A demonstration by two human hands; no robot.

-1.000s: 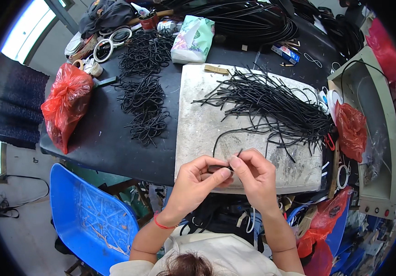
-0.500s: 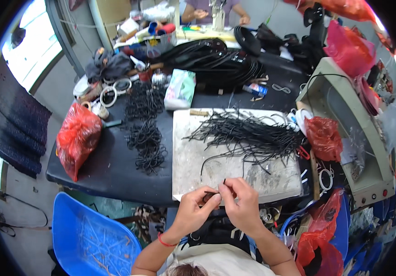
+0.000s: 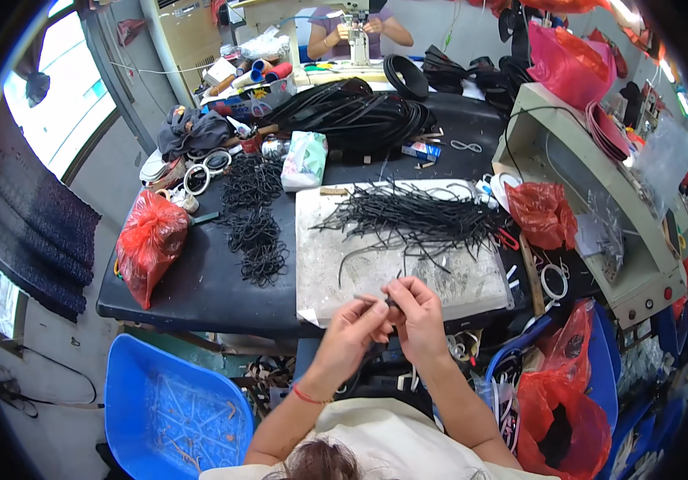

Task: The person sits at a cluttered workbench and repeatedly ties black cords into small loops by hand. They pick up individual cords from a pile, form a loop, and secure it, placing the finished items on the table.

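Observation:
Close together over the near edge of the white board [image 3: 324,292], my left hand [image 3: 353,330] and my right hand [image 3: 417,314] pinch a short dark cord [image 3: 392,302] between thumbs and fingertips. Most of the cord is hidden by the fingers. Beyond them, a loose bundle of thin black cords [image 3: 408,214] lies across the board, and one strand curves out toward the hands. Left of the board, several tangled heaps of black cord loops [image 3: 253,228] form a column on the black table [image 3: 200,284].
A red plastic bag [image 3: 150,240] sits at the table's left, with a blue tub [image 3: 132,400] below it. Coiled black strips [image 3: 352,112] lie at the back. A beige machine housing [image 3: 636,240] stands right. Across the table, another person [image 3: 372,36] works at a sewing machine [image 3: 357,44].
The view has shifted slightly. My hands have drawn closer together, with the fingertips now meeting at the cord. The person across the table has brought both hands to the sewing machine.

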